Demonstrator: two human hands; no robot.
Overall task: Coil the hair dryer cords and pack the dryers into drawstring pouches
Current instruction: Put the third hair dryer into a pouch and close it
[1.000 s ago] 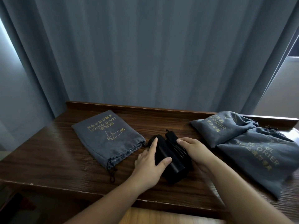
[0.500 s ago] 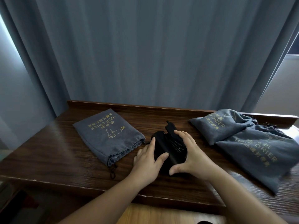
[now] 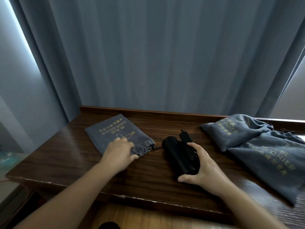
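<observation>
A black folded hair dryer lies on the dark wooden table, its coiled cord and plug bundled against its right side. My right hand wraps around the dryer and cord from the right, thumb at the near end. To the left lies a flat grey drawstring pouch with gold "HAIR DRIER" print, its gathered mouth facing the dryer. My left hand rests on the pouch near that mouth, fingers curled on the fabric.
Two more grey pouches, bulging, lie at the right: one at the back, one nearer reaching the table's right side. A raised wooden lip runs along the back. Grey curtains hang behind. The table's front edge is close to me.
My left hand left the dryer and moved left onto the flat pouch near its mouth. My right hand slid around the dryer and cord into a fuller grip.
</observation>
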